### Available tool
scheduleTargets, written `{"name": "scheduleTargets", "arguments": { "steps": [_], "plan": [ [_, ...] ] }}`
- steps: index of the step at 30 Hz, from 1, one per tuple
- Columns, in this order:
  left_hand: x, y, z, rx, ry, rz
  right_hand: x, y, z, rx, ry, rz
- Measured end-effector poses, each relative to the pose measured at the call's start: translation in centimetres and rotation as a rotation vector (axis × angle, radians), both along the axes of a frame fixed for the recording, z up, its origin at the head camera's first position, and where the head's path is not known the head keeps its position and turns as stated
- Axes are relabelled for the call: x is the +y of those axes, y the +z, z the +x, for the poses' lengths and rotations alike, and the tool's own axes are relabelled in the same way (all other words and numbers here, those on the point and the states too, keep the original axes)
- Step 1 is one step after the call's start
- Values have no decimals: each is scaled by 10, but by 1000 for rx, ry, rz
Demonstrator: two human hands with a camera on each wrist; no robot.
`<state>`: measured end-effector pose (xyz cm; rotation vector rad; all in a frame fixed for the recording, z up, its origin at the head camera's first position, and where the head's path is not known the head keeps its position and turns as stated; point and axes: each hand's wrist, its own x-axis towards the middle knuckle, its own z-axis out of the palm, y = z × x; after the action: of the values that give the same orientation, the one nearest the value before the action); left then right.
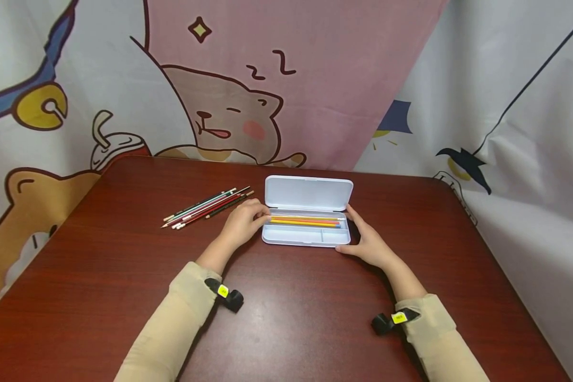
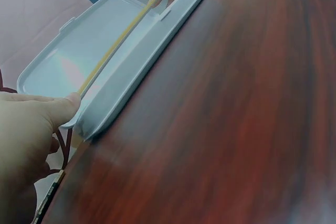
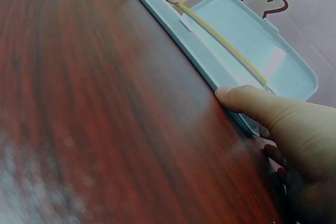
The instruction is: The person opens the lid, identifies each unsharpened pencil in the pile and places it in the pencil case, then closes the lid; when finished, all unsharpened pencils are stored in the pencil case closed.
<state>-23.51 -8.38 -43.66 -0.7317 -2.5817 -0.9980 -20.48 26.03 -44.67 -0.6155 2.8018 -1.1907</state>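
Note:
A white pencil case (image 1: 292,234) lies with its lid (image 1: 309,193) raised at the back. Several yellow and orange pencils (image 1: 310,219) lie along its rear compartment in the head view. My left hand (image 1: 244,220) is at the case's left end, its thumb and fingers pinching the end of a yellow pencil (image 2: 116,45). In both wrist views this pencil stretches lengthwise over the case. At the right end, my right hand (image 1: 370,245) grips the case, thumb (image 3: 241,98) on the front edge and fingers round by the back corner. Some right fingers are hidden.
A loose pile of dark, red, white and green pencils (image 1: 205,207) rests on the brown table (image 1: 286,329), left of the case. Printed cloth (image 1: 334,79) hangs behind the table's far edge. Each wrist wears a small black camera (image 1: 234,300).

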Motion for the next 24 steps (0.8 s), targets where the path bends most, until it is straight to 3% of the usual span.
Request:
{"name": "scheduleTargets", "arguments": {
  "steps": [12, 24],
  "plan": [
    [12, -3, -4, -25, 14, -33, 0, 1, 1, -3, -3, 7],
    [10, -2, -3, -59, 13, -24, 0, 0, 0, -1, 3, -4]
  ]
}}
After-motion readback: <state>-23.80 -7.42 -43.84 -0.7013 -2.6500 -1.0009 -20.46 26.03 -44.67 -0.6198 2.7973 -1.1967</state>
